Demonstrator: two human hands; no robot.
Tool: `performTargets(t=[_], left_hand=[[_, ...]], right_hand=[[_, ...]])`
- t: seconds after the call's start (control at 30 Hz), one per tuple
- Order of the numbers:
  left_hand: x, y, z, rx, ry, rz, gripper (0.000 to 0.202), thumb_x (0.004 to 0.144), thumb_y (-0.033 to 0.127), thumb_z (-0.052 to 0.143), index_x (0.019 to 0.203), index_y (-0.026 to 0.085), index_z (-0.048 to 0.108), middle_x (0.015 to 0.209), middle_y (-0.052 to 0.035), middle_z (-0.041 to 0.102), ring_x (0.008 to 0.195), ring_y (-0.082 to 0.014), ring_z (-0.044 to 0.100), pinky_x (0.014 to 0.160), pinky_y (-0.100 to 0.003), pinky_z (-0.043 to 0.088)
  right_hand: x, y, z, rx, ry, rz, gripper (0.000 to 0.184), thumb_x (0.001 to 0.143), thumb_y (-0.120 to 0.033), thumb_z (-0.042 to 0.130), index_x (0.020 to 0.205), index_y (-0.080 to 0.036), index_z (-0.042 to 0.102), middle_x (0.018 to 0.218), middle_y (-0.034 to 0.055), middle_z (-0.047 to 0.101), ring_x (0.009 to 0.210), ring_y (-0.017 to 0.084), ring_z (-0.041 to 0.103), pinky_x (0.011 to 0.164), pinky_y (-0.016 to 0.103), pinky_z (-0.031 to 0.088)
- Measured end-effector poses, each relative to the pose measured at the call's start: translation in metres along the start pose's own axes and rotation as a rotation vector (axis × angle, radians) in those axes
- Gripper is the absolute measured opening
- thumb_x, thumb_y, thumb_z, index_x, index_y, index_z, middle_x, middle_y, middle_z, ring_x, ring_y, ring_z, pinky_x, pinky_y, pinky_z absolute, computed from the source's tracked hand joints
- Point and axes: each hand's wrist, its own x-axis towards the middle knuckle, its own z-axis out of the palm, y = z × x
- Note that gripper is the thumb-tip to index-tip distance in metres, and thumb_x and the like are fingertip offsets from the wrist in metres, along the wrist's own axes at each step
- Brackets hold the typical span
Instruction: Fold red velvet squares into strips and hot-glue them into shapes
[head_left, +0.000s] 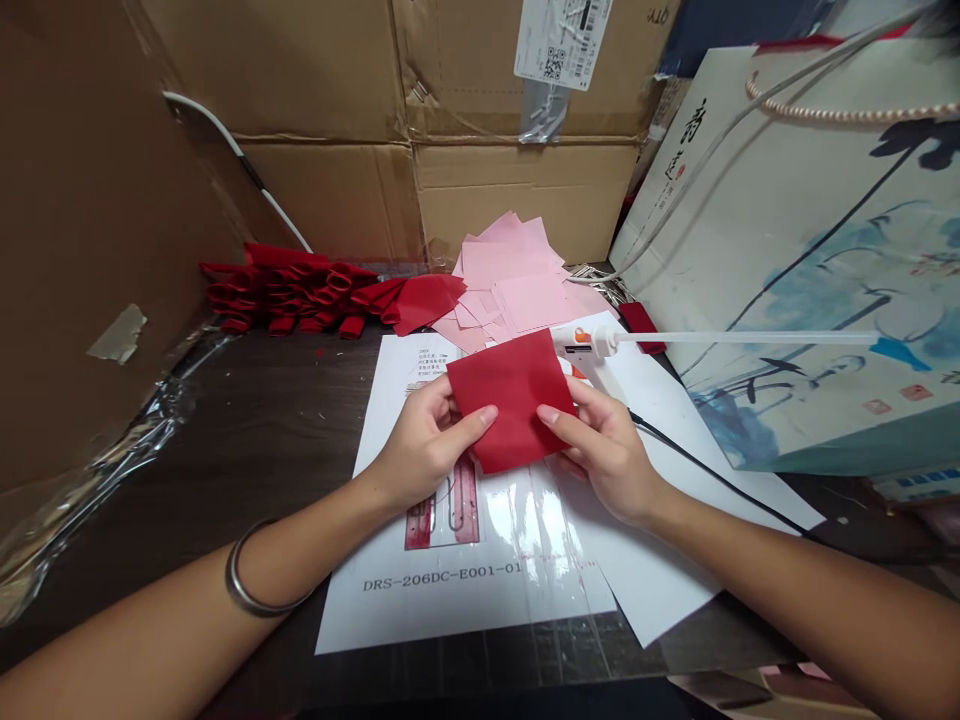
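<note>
The left hand (427,440) and right hand (607,450) grip a red square (510,400) by opposite edges, above a printed sheet (480,600) mid-worktop (262,430); a hot glue gun (581,342) and pink squares (510,270) lie nearer the back edge.

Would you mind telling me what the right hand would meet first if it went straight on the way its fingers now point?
The red square, whose edge the right hand already touches.

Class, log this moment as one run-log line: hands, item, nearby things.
left hand: holds red square sheet | right hand: holds same sheet | nearby: white glue gun, pink paper squares
</note>
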Motion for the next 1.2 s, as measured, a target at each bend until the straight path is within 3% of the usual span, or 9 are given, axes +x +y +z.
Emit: performTargets(t=[0.1,0.2,0.33,0.5,0.63,0.73,0.9,1.03,1.2], left_hand=[[0.0004,0.0,-0.0018,-0.043,0.0,-0.029,0.021,0.089,0.037,0.063,0.09,0.016,0.062,0.068,0.0002,0.065,0.061,-0.0119,0.06,0.058,-0.023,0.049],[0.0002,0.0011,-0.0029,-0.103,-0.056,-0.041,0.041,0.097,0.049,0.044,0.076,0.016,0.057,0.059,-0.0018,0.062,0.052,-0.0125,0.057,0.053,-0.026,0.048],[-0.0018,0.0029,-0.0024,-0.067,-0.133,-0.088,0.028,0.09,0.041,0.06,0.101,0.015,0.057,0.065,-0.0012,0.066,0.054,-0.0136,0.061,0.052,-0.025,0.05],[-0.0039,0.0035,-0.001,-0.009,-0.171,-0.096,0.039,0.085,0.025,0.069,0.12,0.017,0.053,0.068,0.0004,0.067,0.057,-0.0121,0.063,0.053,-0.021,0.051],[-0.0034,0.0039,-0.0008,-0.119,-0.205,-0.085,0.027,0.095,0.036,0.052,0.11,0.014,0.057,0.067,-0.0034,0.068,0.058,-0.0169,0.066,0.05,-0.025,0.05],[-0.0026,0.003,-0.0022,-0.167,-0.2,-0.072,0.042,0.099,0.046,0.036,0.107,0.012,0.06,0.064,-0.006,0.069,0.056,-0.0193,0.065,0.053,-0.031,0.051],[-0.0026,0.0023,-0.0046,-0.151,-0.185,-0.104,0.069,0.098,0.06,0.019,0.122,0.009,0.059,0.059,-0.0052,0.067,0.062,-0.0218,0.065,0.069,-0.037,0.051],[-0.0031,0.0045,-0.0028,-0.134,-0.133,-0.1,0.069,0.097,0.059,0.021,0.127,0.008,0.057,0.056,-0.0047,0.065,0.072,-0.0246,0.067,0.079,-0.039,0.05],[-0.0031,0.0043,-0.0005,-0.132,-0.083,-0.047,0.062,0.097,0.058,0.03,0.124,0.01,0.059,0.058,-0.0034,0.064,0.068,-0.0216,0.065,0.072,-0.035,0.05]], right_hand=[[0.001,0.0006,0.0007,0.025,0.007,-0.018,0.014,0.09,-0.033,0.06,0.087,-0.022,0.068,0.051,-0.0071,0.04,0.04,0.006,0.027,0.037,0.022,0.029],[0.002,-0.0018,0.0041,0.057,0.067,-0.042,0.013,0.09,-0.03,0.06,0.084,-0.021,0.067,0.051,-0.0073,0.039,0.039,0.005,0.028,0.035,0.021,0.025],[0.0007,-0.0059,0.0076,0.064,0.107,-0.036,0.015,0.09,-0.028,0.058,0.098,-0.021,0.068,0.052,-0.0072,0.041,0.039,0.006,0.028,0.033,0.021,0.024],[-0.0009,-0.0054,0.0054,0.039,0.107,-0.018,0.013,0.09,-0.03,0.058,0.088,-0.02,0.066,0.056,-0.0046,0.05,0.041,0.006,0.035,0.034,0.02,0.027],[-0.0012,-0.004,0.0021,0.024,0.115,-0.004,0.015,0.09,-0.032,0.058,0.089,-0.019,0.065,0.055,-0.0049,0.048,0.039,0.007,0.035,0.033,0.021,0.026],[-0.0013,-0.004,0.0009,0.042,0.11,-0.008,0.016,0.09,-0.032,0.057,0.089,-0.018,0.065,0.056,-0.0044,0.048,0.039,0.007,0.037,0.033,0.022,0.027],[-0.0005,-0.0037,0.0019,0.046,0.09,-0.006,0.017,0.09,-0.033,0.057,0.088,-0.018,0.064,0.056,-0.0035,0.048,0.04,0.008,0.04,0.033,0.023,0.028],[-0.0001,-0.0032,0.0023,0.063,0.077,-0.008,0.016,0.089,-0.031,0.057,0.092,-0.018,0.065,0.058,-0.0034,0.049,0.041,0.009,0.042,0.034,0.023,0.029],[-0.0005,-0.0003,-0.0005,0.07,0.005,-0.023,0.016,0.09,-0.031,0.056,0.083,-0.018,0.062,0.053,-0.0038,0.049,0.039,0.009,0.042,0.036,0.024,0.029]])
